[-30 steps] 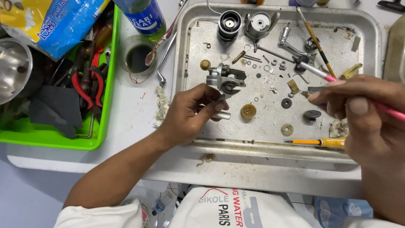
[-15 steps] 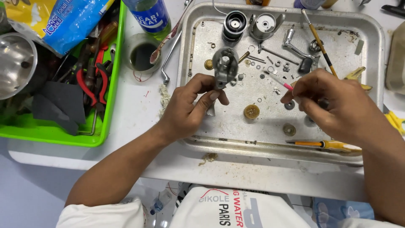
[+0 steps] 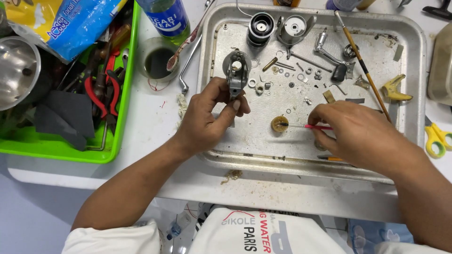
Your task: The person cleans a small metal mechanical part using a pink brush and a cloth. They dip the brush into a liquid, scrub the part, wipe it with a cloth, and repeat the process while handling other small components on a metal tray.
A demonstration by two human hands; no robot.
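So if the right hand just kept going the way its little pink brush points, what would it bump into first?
The right hand points its pink-handled brush leftward. The tip already seems to touch the small round brass part; beyond that lies bare metal tray, then probably the left hand.

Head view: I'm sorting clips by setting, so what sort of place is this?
Probably a small repair bench: a metal tray strewn with tiny parts, a green bin of pliers, and the left hand holding a small grey mechanism.
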